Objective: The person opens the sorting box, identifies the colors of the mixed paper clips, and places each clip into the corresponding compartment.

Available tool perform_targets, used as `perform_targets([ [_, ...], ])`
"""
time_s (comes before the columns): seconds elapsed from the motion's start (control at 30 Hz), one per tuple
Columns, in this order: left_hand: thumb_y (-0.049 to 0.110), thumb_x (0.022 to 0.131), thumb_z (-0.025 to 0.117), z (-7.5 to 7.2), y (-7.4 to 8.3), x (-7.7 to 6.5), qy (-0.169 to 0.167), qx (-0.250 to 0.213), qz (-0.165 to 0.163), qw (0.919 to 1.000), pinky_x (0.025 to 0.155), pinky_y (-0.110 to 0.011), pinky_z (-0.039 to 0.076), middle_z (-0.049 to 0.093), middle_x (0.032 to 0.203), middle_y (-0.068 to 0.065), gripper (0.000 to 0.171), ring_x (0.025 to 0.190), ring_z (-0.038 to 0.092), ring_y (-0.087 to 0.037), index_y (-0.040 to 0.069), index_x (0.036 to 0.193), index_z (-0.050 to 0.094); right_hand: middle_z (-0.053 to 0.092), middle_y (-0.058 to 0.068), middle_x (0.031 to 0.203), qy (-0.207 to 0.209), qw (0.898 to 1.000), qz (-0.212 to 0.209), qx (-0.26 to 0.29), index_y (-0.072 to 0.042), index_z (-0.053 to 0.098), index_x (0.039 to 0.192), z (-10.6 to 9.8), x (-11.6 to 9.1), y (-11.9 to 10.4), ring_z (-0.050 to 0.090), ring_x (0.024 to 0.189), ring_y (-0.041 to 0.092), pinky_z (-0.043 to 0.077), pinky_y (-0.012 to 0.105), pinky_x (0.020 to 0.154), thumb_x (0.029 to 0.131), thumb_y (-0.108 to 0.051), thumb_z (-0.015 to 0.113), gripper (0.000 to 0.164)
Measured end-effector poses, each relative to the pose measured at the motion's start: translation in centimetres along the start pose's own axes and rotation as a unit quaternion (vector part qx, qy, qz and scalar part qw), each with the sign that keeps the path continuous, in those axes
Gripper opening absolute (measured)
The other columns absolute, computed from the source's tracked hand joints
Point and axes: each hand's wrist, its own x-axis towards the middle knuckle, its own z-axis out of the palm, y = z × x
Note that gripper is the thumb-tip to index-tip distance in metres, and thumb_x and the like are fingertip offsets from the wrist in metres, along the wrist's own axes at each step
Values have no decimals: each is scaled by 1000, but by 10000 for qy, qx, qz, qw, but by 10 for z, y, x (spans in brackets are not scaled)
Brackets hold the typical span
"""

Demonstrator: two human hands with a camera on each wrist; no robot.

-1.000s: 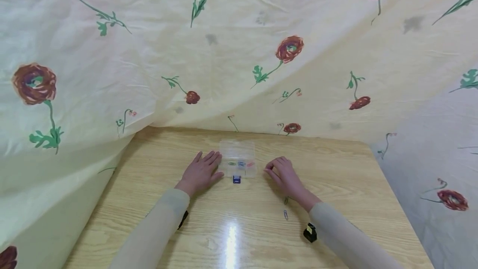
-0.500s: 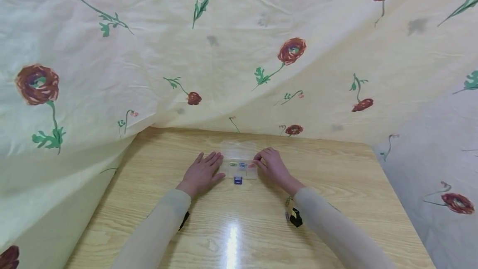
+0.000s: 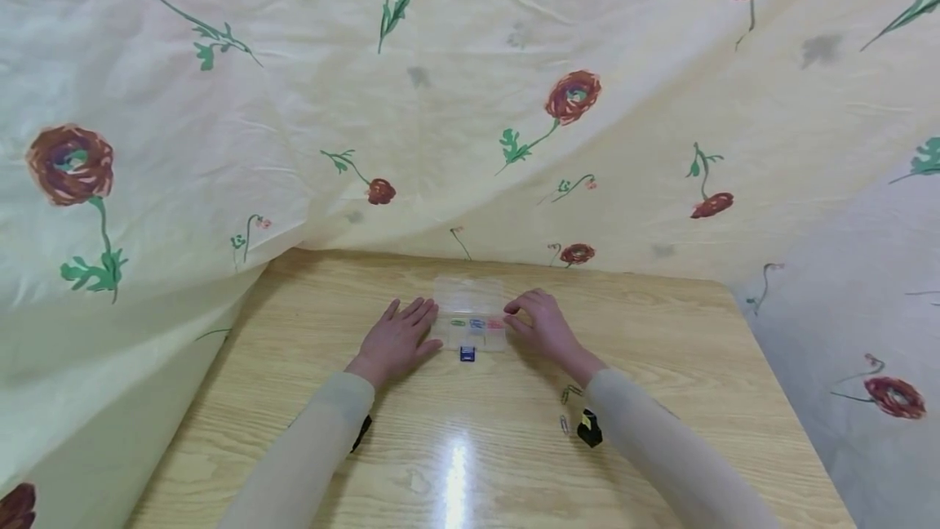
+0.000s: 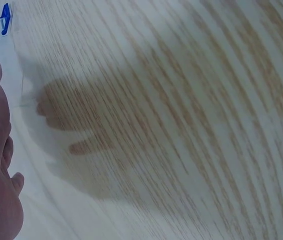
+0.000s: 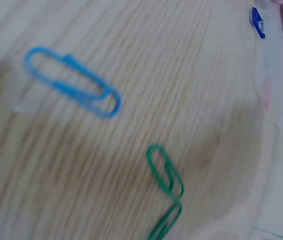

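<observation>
A clear plastic box point(image 3: 468, 296) lies with its lid folded back in the head view. Its upper compartments hold a green paper clip point(image 3: 458, 322), blue paper clips point(image 3: 476, 323) and pink paper clips point(image 3: 495, 323); a blue latch point(image 3: 467, 354) is at the front. My left hand point(image 3: 396, 341) rests flat on the left, fingertips against the box's edge. At the box's right edge, my right hand point(image 3: 547, 329) has loosely bent fingers, and nothing shows between them. A blue paper clip point(image 5: 76, 92) and linked or overlapping green paper clips point(image 5: 175, 200) lie below the right hand.
The wooden table point(image 3: 411, 464) carries everything. A floral cloth point(image 3: 455, 145) hangs behind it and on both sides. Under the right sleeve point(image 3: 654, 431) sits a small black device point(image 3: 590, 428), close to the loose clips.
My right hand moved left to the box's right compartment, then drew slightly back right with its fingers parting. More pink shows in that compartment. The left hand stayed in place.
</observation>
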Motion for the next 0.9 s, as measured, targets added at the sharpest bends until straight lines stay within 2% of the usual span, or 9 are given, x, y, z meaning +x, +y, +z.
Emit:
perform_targets([
  [0.2,63,112,32,1,-1,-2,-118,-42,4,9999,135,-51,10,21,177,-2,77,164,19,-22,14,171,23,77,10,101,201,9997,-28,156,1,78,104,-21,-23,0,67,101,34,53,58,93,88,-4,87,20],
  [0.5,64,112,30,0,-4,-6,-153,-56,116,9998,134,-52,7,19,177,-3,78,164,16,-23,14,171,21,76,9,103,24,9999,158,22,-2,79,108,-52,-63,-10,65,101,31,55,54,88,87,-5,88,23],
  [0.7,62,113,32,0,-4,-8,-158,-59,144,9998,135,-51,8,20,177,-2,76,164,17,-23,14,171,21,75,7,111,-226,9993,302,-39,-3,79,115,-62,-88,-18,64,107,29,56,53,88,89,-6,86,28],
  [0.9,60,113,34,-1,-2,-9,-143,-88,137,9998,135,-51,8,20,177,-2,76,165,17,-23,13,171,21,74,6,115,-354,9989,317,-25,-3,78,119,-65,-105,-21,64,111,29,58,54,88,90,-5,85,31],
])
